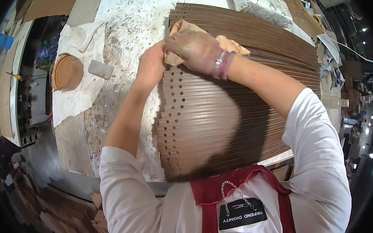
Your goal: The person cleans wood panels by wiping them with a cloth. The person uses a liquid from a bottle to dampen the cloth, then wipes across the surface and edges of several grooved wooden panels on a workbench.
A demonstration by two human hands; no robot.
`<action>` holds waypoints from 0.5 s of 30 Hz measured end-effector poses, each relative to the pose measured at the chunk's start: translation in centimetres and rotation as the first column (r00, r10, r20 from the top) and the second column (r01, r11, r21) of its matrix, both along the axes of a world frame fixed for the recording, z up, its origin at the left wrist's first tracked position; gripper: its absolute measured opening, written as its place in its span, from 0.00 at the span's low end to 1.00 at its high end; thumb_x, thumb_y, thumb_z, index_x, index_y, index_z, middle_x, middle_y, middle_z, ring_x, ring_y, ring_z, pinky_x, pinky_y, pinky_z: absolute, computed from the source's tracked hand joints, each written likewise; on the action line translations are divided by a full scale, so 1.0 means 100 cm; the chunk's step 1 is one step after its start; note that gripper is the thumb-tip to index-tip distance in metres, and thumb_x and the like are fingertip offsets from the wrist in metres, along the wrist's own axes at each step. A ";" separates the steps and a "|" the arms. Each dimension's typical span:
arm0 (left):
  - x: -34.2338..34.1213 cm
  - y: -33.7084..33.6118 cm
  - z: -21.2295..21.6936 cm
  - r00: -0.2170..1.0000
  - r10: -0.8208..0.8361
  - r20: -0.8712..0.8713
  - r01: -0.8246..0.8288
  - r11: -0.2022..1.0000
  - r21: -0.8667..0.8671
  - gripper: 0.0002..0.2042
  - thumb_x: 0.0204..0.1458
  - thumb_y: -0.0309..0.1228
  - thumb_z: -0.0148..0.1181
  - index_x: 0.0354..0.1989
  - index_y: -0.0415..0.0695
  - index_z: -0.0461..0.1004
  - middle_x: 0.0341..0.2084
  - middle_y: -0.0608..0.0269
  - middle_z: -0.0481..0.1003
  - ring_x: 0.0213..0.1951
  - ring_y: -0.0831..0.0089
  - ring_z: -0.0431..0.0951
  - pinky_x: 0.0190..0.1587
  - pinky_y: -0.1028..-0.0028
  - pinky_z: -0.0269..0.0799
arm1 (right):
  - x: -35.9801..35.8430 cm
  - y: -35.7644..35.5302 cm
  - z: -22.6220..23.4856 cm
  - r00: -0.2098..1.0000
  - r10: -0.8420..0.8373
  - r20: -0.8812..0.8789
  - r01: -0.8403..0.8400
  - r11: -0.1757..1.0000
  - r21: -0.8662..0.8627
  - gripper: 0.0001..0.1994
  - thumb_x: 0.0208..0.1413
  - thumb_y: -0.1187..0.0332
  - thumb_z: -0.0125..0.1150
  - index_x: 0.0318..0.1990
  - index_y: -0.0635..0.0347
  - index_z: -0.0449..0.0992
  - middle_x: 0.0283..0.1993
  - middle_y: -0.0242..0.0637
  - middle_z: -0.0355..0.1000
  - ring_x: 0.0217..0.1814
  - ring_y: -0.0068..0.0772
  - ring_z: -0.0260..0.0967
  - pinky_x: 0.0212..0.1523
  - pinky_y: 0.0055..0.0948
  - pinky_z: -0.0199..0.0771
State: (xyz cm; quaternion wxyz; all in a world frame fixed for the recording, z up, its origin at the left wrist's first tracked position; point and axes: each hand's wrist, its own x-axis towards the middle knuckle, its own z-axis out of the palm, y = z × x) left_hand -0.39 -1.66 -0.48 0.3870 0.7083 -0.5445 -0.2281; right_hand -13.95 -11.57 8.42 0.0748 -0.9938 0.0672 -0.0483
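Many long dark-brown wood-grain strips [209, 128] lie side by side on a worktable. Small dark holes run in rows near their left ends. My right hand [197, 51], stained and seemingly in a thin glove with a band at the wrist, grips a tan rag [174, 59] and presses it on the strips' left ends toward the far side. Part of the cloth sticks out beyond the wrist. Close beside it, my left hand [152, 66] is at the strips' left edge. Its fingertips are hidden behind the right hand, so its grip does not show.
On the table's left, a round tub of brown material [67, 72] and a flat grey scraper-like piece [101, 69] rest on a white cloth [75, 102]. A white wrapped block [260, 3] sits at the far right. The paint-spotted tabletop [124, 30] extends left of the strips.
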 end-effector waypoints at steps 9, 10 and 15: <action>-0.001 0.005 -0.002 1.000 -0.012 0.010 0.012 0.999 -0.032 0.14 0.55 0.29 0.51 0.49 0.46 0.75 0.41 0.59 0.76 0.41 0.58 0.76 0.44 0.64 0.71 | -0.029 -0.017 -0.008 0.996 0.059 0.065 -0.056 0.997 -0.050 0.18 0.48 0.80 0.56 0.48 0.52 0.72 0.40 0.32 0.77 0.42 0.33 0.76 0.36 0.33 0.80; 0.001 0.001 -0.005 0.998 0.003 0.062 0.002 0.997 -0.075 0.13 0.55 0.29 0.51 0.49 0.46 0.75 0.41 0.59 0.76 0.41 0.58 0.76 0.44 0.65 0.71 | -0.013 -0.006 -0.007 0.993 0.039 0.108 -0.032 0.997 -0.067 0.18 0.48 0.79 0.56 0.48 0.52 0.72 0.40 0.33 0.77 0.42 0.33 0.76 0.37 0.34 0.80; -0.002 0.003 0.017 0.987 0.003 -0.162 0.007 0.998 0.061 0.13 0.54 0.31 0.55 0.47 0.41 0.76 0.40 0.58 0.77 0.38 0.63 0.77 0.43 0.68 0.71 | -0.040 -0.028 -0.001 0.993 0.076 0.088 -0.075 0.997 -0.020 0.16 0.45 0.79 0.58 0.42 0.52 0.74 0.39 0.33 0.75 0.43 0.37 0.75 0.39 0.34 0.78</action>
